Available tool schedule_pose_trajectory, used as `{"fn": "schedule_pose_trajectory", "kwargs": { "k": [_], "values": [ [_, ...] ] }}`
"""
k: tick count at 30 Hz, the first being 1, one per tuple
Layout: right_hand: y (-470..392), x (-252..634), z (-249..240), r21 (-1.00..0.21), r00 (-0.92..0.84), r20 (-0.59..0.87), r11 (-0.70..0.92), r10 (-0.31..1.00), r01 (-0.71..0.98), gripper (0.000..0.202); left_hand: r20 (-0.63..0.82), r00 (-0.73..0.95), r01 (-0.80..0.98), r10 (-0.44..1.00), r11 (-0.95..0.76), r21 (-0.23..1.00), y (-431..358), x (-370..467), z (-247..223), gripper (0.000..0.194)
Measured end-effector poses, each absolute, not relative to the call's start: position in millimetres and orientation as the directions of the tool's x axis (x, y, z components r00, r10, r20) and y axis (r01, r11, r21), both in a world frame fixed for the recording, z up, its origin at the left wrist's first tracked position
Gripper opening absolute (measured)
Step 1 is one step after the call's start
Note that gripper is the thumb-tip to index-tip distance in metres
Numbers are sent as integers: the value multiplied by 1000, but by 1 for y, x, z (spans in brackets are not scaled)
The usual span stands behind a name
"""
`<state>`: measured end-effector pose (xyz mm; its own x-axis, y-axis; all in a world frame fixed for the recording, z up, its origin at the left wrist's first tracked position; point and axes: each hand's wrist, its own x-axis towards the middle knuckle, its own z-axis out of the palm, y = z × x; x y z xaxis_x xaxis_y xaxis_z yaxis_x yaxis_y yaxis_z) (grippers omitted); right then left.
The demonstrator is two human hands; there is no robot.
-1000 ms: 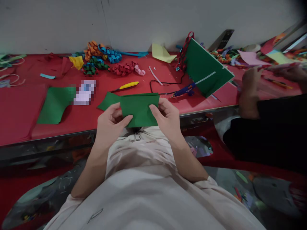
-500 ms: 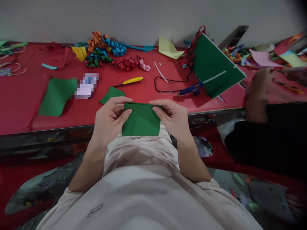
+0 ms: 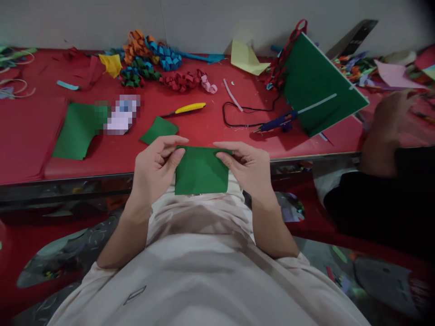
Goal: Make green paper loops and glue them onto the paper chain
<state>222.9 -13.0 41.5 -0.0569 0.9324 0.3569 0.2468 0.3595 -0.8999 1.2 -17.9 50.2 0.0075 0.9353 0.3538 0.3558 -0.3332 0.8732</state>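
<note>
A dark green piece of paper hangs between my hands, just off the table's front edge and above my lap. My left hand pinches its upper left corner between thumb and fingers. At the upper right corner my right hand pinches it the same way. The paper's top edge looks narrowly folded over. Just beyond my left hand lies a smaller green paper piece on the red table. Behind that rests a yellow-handled cutter.
A blue glue gun with a black cord lies right of centre, near a tilted green board. Curled paper chains line the back. A phone and green sheet lie left. Another person's arm is at right.
The view has shifted slightly, so the table items appear displaced. The folded top edge of the green paper looks narrower and flatter now. Both hands keep their pinch.
</note>
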Motion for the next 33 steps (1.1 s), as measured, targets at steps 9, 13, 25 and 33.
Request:
{"fn": "schedule_pose_trajectory", "kwargs": {
  "k": [9, 13, 25, 33],
  "values": [
    [-10, 215, 57, -635, -320, 554, 638, 769, 435, 21, 425, 72, 541, 902, -393, 743, -23, 3, 53, 16],
    [-13, 214, 56, -694, -277, 559, 624, 782, 361, 26, 380, 11, 468, 925, -340, 815, -27, -3, 48, 15],
    [-19, 209, 39, -693, -305, 552, 630, 776, 351, 23, 140, 30, 405, 990, -140, 904, -40, -17, 31, 20],
    [-24, 212, 24, -716, -116, 580, 573, 806, 398, 27, 27, -220, 77, 975, -11, 997, -40, -4, 14, 18]
  ]
}}
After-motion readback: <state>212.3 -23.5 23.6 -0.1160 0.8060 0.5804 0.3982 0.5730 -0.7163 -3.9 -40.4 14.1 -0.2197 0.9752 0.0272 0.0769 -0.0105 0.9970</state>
